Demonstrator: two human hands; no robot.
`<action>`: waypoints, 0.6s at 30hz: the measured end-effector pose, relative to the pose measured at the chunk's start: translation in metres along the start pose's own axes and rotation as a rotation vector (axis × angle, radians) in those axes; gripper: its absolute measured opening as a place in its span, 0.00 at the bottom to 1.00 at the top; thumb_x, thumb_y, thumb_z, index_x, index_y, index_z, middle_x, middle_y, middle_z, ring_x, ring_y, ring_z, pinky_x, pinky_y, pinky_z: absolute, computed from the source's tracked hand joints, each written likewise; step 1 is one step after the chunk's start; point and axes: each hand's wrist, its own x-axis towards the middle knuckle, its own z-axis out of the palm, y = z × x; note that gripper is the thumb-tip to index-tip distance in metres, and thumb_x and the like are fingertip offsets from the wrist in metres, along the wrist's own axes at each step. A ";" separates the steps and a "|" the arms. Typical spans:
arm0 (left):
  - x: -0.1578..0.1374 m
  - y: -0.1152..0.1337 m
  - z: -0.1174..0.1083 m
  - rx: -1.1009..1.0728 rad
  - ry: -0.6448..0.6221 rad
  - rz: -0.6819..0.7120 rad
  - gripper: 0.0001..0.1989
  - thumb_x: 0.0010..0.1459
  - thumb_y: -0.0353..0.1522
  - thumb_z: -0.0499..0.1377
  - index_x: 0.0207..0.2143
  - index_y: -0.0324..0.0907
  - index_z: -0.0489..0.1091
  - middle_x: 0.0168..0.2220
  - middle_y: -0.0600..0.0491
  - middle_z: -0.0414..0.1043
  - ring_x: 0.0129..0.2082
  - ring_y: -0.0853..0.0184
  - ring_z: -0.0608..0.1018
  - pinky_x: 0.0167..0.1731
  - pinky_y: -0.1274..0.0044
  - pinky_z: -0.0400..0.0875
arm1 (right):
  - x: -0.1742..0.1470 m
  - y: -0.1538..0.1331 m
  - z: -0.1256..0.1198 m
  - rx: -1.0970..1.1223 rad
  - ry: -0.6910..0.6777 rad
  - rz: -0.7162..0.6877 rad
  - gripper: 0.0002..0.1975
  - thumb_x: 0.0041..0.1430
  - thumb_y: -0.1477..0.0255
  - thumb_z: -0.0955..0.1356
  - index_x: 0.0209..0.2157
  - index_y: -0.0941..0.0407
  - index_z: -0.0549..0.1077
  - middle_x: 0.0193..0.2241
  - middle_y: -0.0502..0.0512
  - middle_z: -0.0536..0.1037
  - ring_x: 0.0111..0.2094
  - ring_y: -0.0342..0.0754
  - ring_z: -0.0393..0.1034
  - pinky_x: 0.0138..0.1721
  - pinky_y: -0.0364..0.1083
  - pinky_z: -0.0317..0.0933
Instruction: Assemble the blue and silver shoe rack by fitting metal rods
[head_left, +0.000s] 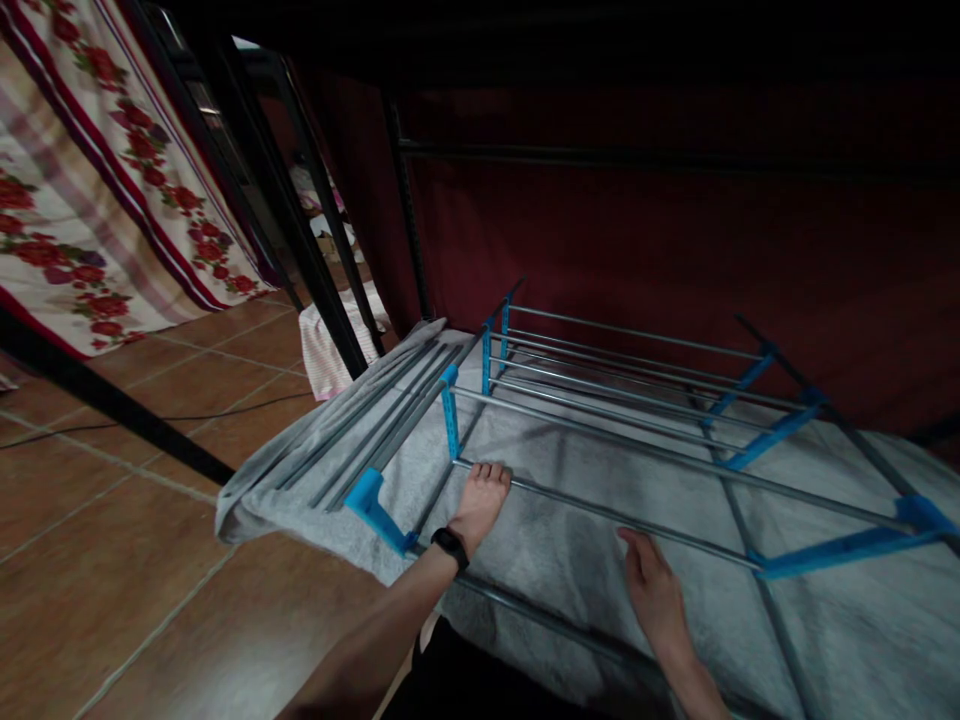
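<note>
A rack of grey metal tubes (600,420) joined by blue plastic brackets (840,545) lies across a grey blanket (570,545). My left hand (484,495), with a black band on its wrist, is closed around a lower tube near the rack's left end. Close to that hand stand an upright blue bracket (451,415) and an angled blue bracket (379,510) at the corner. My right hand (654,580) is over the blanket, just in front of the same tube, fingers loosely extended and nothing in them.
Several loose metal tubes (375,430) lie side by side on the blanket's left part. Black frame posts (292,200) rise at the left, beside a tiled floor (150,500) with a dark cable (187,415). A flowered curtain (112,180) hangs beyond; a dark red wall (637,240) stands behind.
</note>
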 end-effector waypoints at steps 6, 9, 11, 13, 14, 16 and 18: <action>-0.003 0.003 0.001 -0.037 0.022 -0.031 0.12 0.67 0.24 0.48 0.44 0.40 0.70 0.41 0.48 0.72 0.43 0.61 0.72 0.47 0.67 0.67 | 0.028 -0.055 0.045 -0.283 -0.193 -0.339 0.23 0.66 0.77 0.56 0.59 0.53 0.67 0.54 0.59 0.75 0.56 0.53 0.69 0.59 0.57 0.61; -0.003 0.003 0.002 -0.087 0.014 -0.048 0.13 0.67 0.24 0.48 0.43 0.40 0.71 0.41 0.47 0.72 0.44 0.60 0.73 0.49 0.67 0.67 | 0.047 -0.079 0.072 -0.438 -0.352 -0.377 0.25 0.66 0.80 0.56 0.62 0.56 0.65 0.57 0.61 0.73 0.59 0.53 0.65 0.63 0.56 0.56; -0.002 0.002 0.003 -0.132 -0.007 -0.061 0.13 0.66 0.24 0.47 0.42 0.40 0.71 0.41 0.47 0.72 0.45 0.60 0.73 0.50 0.67 0.67 | 0.058 -0.090 0.088 -0.519 -0.465 -0.381 0.26 0.66 0.81 0.56 0.63 0.57 0.64 0.57 0.63 0.73 0.59 0.53 0.65 0.63 0.54 0.55; 0.000 0.002 0.002 -0.168 -0.028 -0.079 0.14 0.66 0.23 0.47 0.43 0.39 0.71 0.42 0.46 0.73 0.46 0.60 0.74 0.51 0.67 0.67 | 0.067 -0.096 0.101 -0.576 -0.537 -0.359 0.27 0.66 0.81 0.56 0.64 0.57 0.64 0.56 0.63 0.73 0.57 0.53 0.66 0.61 0.53 0.57; 0.000 0.003 0.001 -0.179 -0.034 -0.086 0.15 0.66 0.23 0.46 0.44 0.39 0.71 0.44 0.45 0.73 0.47 0.60 0.74 0.51 0.67 0.68 | 0.070 -0.098 0.105 -0.593 -0.554 -0.346 0.28 0.65 0.81 0.56 0.64 0.57 0.64 0.56 0.63 0.73 0.56 0.53 0.67 0.60 0.52 0.58; -0.003 0.006 -0.004 -0.200 -0.014 -0.107 0.17 0.66 0.22 0.46 0.48 0.39 0.71 0.49 0.43 0.73 0.51 0.60 0.74 0.53 0.66 0.69 | 0.076 -0.098 0.111 -0.605 -0.561 -0.339 0.29 0.64 0.83 0.56 0.64 0.56 0.65 0.56 0.63 0.73 0.54 0.53 0.68 0.58 0.52 0.59; -0.016 0.012 -0.014 -0.253 0.053 -0.107 0.19 0.65 0.22 0.46 0.51 0.40 0.70 0.55 0.43 0.72 0.55 0.59 0.73 0.55 0.64 0.69 | 0.079 -0.097 0.114 -0.592 -0.560 -0.366 0.30 0.63 0.84 0.55 0.64 0.55 0.65 0.56 0.62 0.73 0.54 0.53 0.68 0.59 0.51 0.59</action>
